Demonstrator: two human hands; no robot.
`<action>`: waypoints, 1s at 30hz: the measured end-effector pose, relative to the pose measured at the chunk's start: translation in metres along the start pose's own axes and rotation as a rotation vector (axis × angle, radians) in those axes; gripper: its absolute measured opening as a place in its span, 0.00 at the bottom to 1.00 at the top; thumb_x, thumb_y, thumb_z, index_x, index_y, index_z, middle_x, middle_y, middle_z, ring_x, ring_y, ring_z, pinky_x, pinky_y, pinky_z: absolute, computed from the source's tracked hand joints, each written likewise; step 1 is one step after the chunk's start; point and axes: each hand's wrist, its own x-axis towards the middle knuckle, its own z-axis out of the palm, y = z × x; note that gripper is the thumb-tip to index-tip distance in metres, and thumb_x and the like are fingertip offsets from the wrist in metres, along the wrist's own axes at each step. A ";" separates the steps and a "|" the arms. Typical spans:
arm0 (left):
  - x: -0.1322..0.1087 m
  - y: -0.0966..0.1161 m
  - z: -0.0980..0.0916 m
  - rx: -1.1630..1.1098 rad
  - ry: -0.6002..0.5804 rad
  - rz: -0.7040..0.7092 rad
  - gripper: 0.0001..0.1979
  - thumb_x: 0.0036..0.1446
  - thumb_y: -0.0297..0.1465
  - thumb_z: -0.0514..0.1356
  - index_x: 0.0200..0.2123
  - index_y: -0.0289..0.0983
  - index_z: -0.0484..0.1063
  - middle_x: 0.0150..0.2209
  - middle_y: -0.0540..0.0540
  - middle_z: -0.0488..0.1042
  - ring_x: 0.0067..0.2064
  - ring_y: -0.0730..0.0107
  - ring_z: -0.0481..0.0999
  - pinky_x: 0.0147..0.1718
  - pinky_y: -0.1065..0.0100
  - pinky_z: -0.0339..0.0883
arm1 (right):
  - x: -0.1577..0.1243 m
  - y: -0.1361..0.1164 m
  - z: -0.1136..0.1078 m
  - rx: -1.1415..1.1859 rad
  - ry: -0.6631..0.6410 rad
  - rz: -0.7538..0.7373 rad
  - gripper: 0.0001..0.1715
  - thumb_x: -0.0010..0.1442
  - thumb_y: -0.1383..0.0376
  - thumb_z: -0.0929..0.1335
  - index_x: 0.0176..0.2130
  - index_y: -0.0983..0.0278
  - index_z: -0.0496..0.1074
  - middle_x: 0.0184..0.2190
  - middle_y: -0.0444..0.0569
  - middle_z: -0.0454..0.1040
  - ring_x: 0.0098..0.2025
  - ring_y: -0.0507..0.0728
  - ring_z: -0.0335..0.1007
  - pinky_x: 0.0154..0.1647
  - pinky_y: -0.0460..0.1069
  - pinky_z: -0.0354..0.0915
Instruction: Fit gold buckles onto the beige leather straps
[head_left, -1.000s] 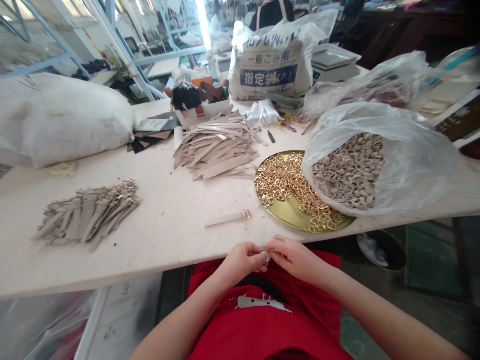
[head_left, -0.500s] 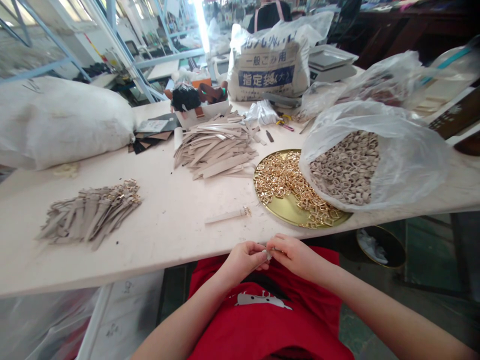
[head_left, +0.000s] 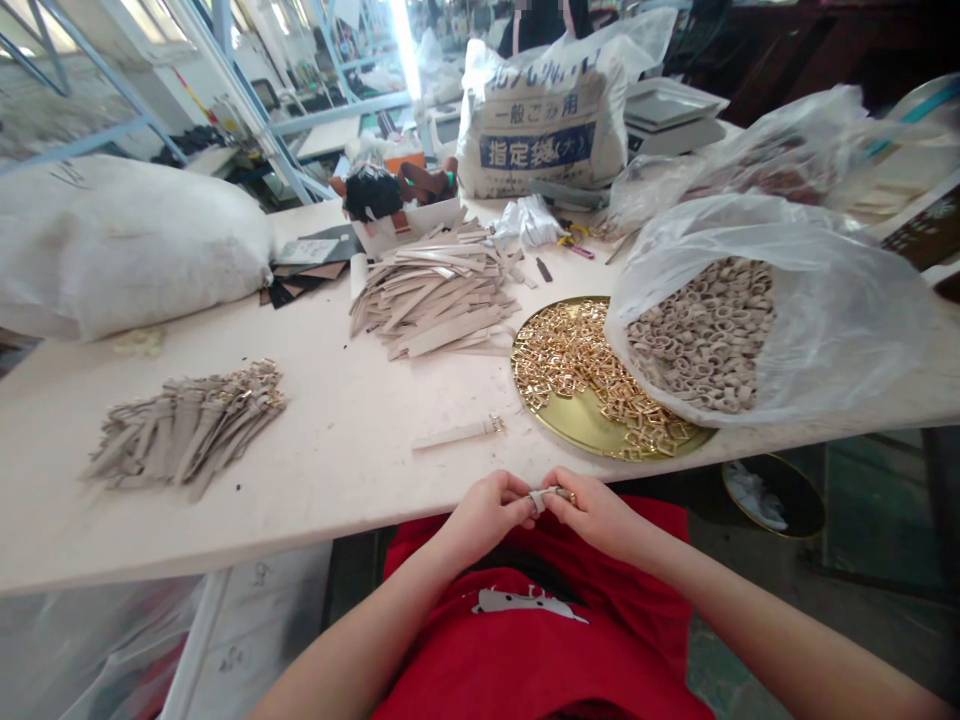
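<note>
Between my two hands, just off the table's front edge, is a short beige strap (head_left: 537,500) with a small loop around it and a gold buckle at its right end. My left hand (head_left: 491,512) pinches the strap's left part, which the fingers mostly hide. My right hand (head_left: 589,510) grips the buckle end. On the table in front of them lies a single beige strap with a buckle (head_left: 457,435). A gold tray (head_left: 577,425) of loose gold buckles stands ahead of my right hand. Beside it, a clear plastic bag (head_left: 817,350) lies open, full of small beige loops (head_left: 705,340).
A heap of buckled straps (head_left: 184,425) lies at the left of the table (head_left: 337,480). Plain beige strips (head_left: 439,290) are piled at the middle back. Behind stand a printed white sack (head_left: 540,130) and a large white bag (head_left: 127,245). A bin (head_left: 772,495) is below right.
The fingers have shifted slightly, and the strap's loop and gold buckle now show more clearly between my hands. The view has moved a little; the things on the table lie as before.
</note>
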 end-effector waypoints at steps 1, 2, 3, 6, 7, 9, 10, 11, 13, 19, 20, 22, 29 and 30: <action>0.002 -0.001 0.000 -0.008 0.001 -0.005 0.11 0.49 0.34 0.56 0.34 0.33 0.65 0.29 0.45 0.75 0.31 0.69 0.75 0.30 0.69 0.66 | 0.000 -0.001 0.001 -0.005 0.005 0.002 0.06 0.57 0.65 0.60 0.31 0.63 0.65 0.23 0.43 0.69 0.26 0.53 0.63 0.27 0.47 0.53; 0.003 -0.002 0.001 0.000 0.001 -0.002 0.10 0.49 0.35 0.56 0.32 0.34 0.65 0.29 0.46 0.75 0.30 0.69 0.74 0.30 0.69 0.66 | 0.000 -0.002 0.002 -0.016 0.003 0.002 0.06 0.57 0.65 0.60 0.31 0.63 0.65 0.24 0.44 0.69 0.27 0.53 0.63 0.27 0.47 0.53; 0.004 -0.004 0.001 0.022 0.006 0.003 0.10 0.49 0.36 0.57 0.31 0.34 0.65 0.28 0.46 0.74 0.30 0.69 0.74 0.30 0.69 0.65 | 0.000 -0.002 0.003 -0.028 -0.005 0.000 0.06 0.57 0.65 0.60 0.31 0.63 0.65 0.24 0.44 0.69 0.27 0.53 0.63 0.28 0.47 0.53; 0.007 -0.005 0.000 0.098 0.022 0.016 0.10 0.49 0.36 0.56 0.31 0.34 0.66 0.27 0.48 0.74 0.30 0.69 0.74 0.30 0.70 0.65 | 0.000 -0.002 0.005 -0.023 -0.017 0.000 0.07 0.58 0.65 0.60 0.32 0.63 0.65 0.25 0.44 0.69 0.27 0.53 0.63 0.28 0.47 0.54; 0.007 -0.004 -0.001 0.110 0.013 0.013 0.10 0.49 0.36 0.55 0.32 0.34 0.66 0.27 0.48 0.74 0.29 0.70 0.73 0.29 0.70 0.65 | 0.000 -0.002 0.006 0.007 -0.010 0.005 0.07 0.58 0.64 0.59 0.33 0.63 0.65 0.24 0.44 0.68 0.27 0.53 0.62 0.28 0.47 0.54; 0.006 -0.001 -0.006 0.142 -0.038 0.011 0.11 0.50 0.36 0.53 0.32 0.34 0.67 0.26 0.48 0.74 0.27 0.71 0.72 0.27 0.72 0.64 | 0.001 -0.001 0.008 0.079 0.022 0.023 0.09 0.60 0.62 0.58 0.36 0.63 0.64 0.24 0.43 0.67 0.25 0.52 0.61 0.27 0.47 0.55; 0.005 0.002 -0.008 0.172 -0.073 0.016 0.11 0.51 0.36 0.52 0.31 0.34 0.67 0.26 0.48 0.73 0.25 0.72 0.71 0.25 0.72 0.63 | 0.001 -0.001 0.009 0.103 0.045 0.033 0.10 0.60 0.62 0.58 0.37 0.63 0.63 0.24 0.42 0.67 0.25 0.52 0.60 0.27 0.47 0.55; 0.004 0.004 -0.011 0.209 -0.106 0.024 0.12 0.51 0.37 0.51 0.30 0.34 0.68 0.25 0.49 0.73 0.24 0.73 0.70 0.24 0.72 0.62 | 0.001 -0.001 0.010 0.115 0.068 0.039 0.10 0.61 0.61 0.57 0.38 0.63 0.63 0.24 0.42 0.67 0.24 0.52 0.60 0.27 0.47 0.56; 0.001 0.008 -0.015 0.274 -0.136 0.044 0.13 0.51 0.37 0.51 0.29 0.34 0.69 0.23 0.49 0.72 0.24 0.73 0.69 0.24 0.73 0.61 | 0.001 -0.001 0.011 0.106 0.098 0.036 0.11 0.61 0.60 0.58 0.39 0.63 0.63 0.25 0.43 0.68 0.25 0.52 0.61 0.28 0.47 0.57; -0.003 0.008 -0.007 0.305 -0.144 0.000 0.14 0.51 0.37 0.50 0.26 0.34 0.67 0.23 0.48 0.72 0.24 0.73 0.71 0.25 0.74 0.62 | -0.007 -0.002 0.016 0.069 0.070 -0.017 0.11 0.61 0.62 0.58 0.40 0.64 0.64 0.32 0.48 0.71 0.33 0.55 0.66 0.35 0.49 0.59; -0.003 0.007 -0.004 0.305 -0.144 -0.007 0.13 0.51 0.37 0.50 0.25 0.34 0.67 0.23 0.48 0.72 0.24 0.72 0.72 0.25 0.73 0.62 | -0.008 -0.002 0.018 0.071 0.063 -0.022 0.11 0.61 0.62 0.57 0.40 0.64 0.64 0.33 0.49 0.71 0.34 0.55 0.66 0.36 0.49 0.59; -0.003 0.004 0.000 0.280 -0.130 -0.018 0.11 0.51 0.36 0.51 0.25 0.34 0.66 0.22 0.48 0.72 0.24 0.72 0.72 0.25 0.73 0.63 | -0.010 -0.002 0.021 0.095 0.049 -0.030 0.12 0.61 0.62 0.57 0.40 0.64 0.64 0.34 0.49 0.71 0.35 0.55 0.66 0.37 0.49 0.60; -0.006 0.004 -0.012 0.153 -0.254 -0.017 0.14 0.52 0.40 0.51 0.28 0.34 0.66 0.26 0.48 0.73 0.26 0.73 0.72 0.27 0.73 0.64 | -0.006 0.002 0.027 0.284 0.072 -0.002 0.16 0.61 0.57 0.57 0.43 0.64 0.63 0.24 0.43 0.65 0.26 0.51 0.60 0.29 0.46 0.59; -0.007 0.005 -0.015 0.155 -0.278 -0.013 0.15 0.52 0.41 0.51 0.28 0.34 0.66 0.26 0.48 0.73 0.26 0.73 0.72 0.27 0.73 0.64 | -0.006 0.003 0.026 0.313 0.065 0.000 0.16 0.61 0.56 0.57 0.43 0.64 0.62 0.22 0.41 0.62 0.25 0.51 0.59 0.27 0.46 0.58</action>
